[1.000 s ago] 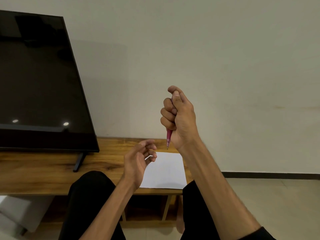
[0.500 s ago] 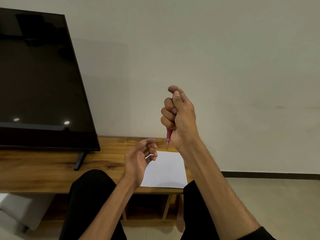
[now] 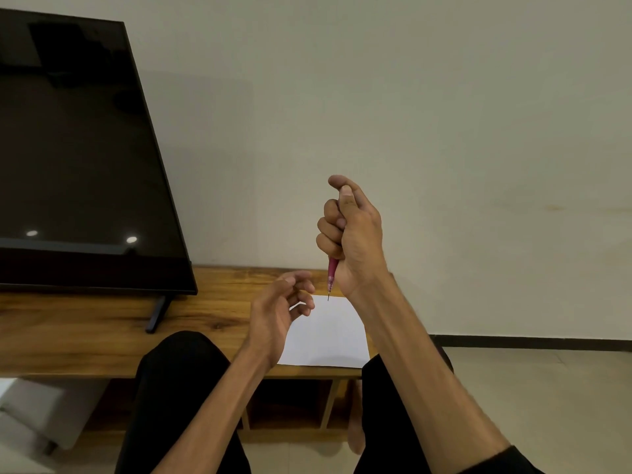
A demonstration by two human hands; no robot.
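Note:
My right hand (image 3: 352, 234) is raised above the bench and grips a pink mechanical pencil (image 3: 332, 275) in a fist, tip pointing down, thumb on its top end. Only the lower part of the pencil shows below the fist. My left hand (image 3: 280, 309) hovers lower and to the left, fingers loosely curled, holding nothing. A blank white sheet of paper (image 3: 328, 333) lies flat on the wooden bench (image 3: 85, 333) under both hands, partly covered by my left hand.
A large black TV screen (image 3: 78, 159) stands on the bench at the left, its thin leg (image 3: 157, 313) near the middle. My knees in black trousers (image 3: 178, 378) are against the bench's front edge. A plain wall is behind; tiled floor lies to the right.

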